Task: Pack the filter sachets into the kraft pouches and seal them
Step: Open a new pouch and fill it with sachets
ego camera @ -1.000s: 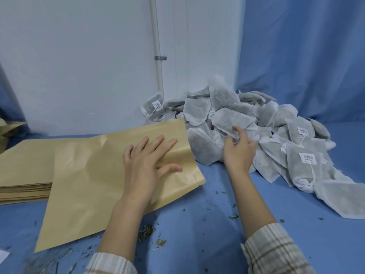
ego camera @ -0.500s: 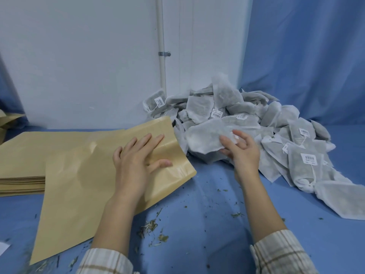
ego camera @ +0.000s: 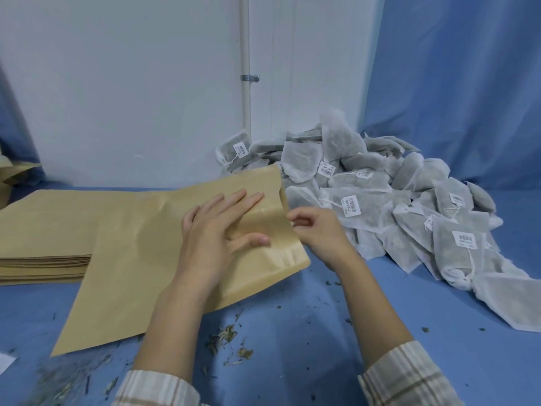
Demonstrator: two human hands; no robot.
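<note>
A flat kraft pouch (ego camera: 140, 259) lies on the blue table, its mouth pointing right toward the heap. My left hand (ego camera: 218, 232) presses on it near the mouth with straight, spread fingers. My right hand (ego camera: 314, 232) is at the pouch's mouth edge, thumb and curled fingers pinching the paper there. A heap of grey-white filter sachets (ego camera: 380, 200) with small barcode labels lies just right of the pouch, against the wall and curtain. No sachet is in either hand.
A stack of flat kraft pouches (ego camera: 44, 259) sits at the left under the working pouch. Dried herb crumbs (ego camera: 225, 338) are scattered on the blue table (ego camera: 292, 347) near me. A white wall with a pipe (ego camera: 246, 83) stands behind, a blue curtain at right.
My right hand let go of the sachet it had lifted from the heap and moved left to the pouch's mouth. My left hand stayed pressing on the pouch.
</note>
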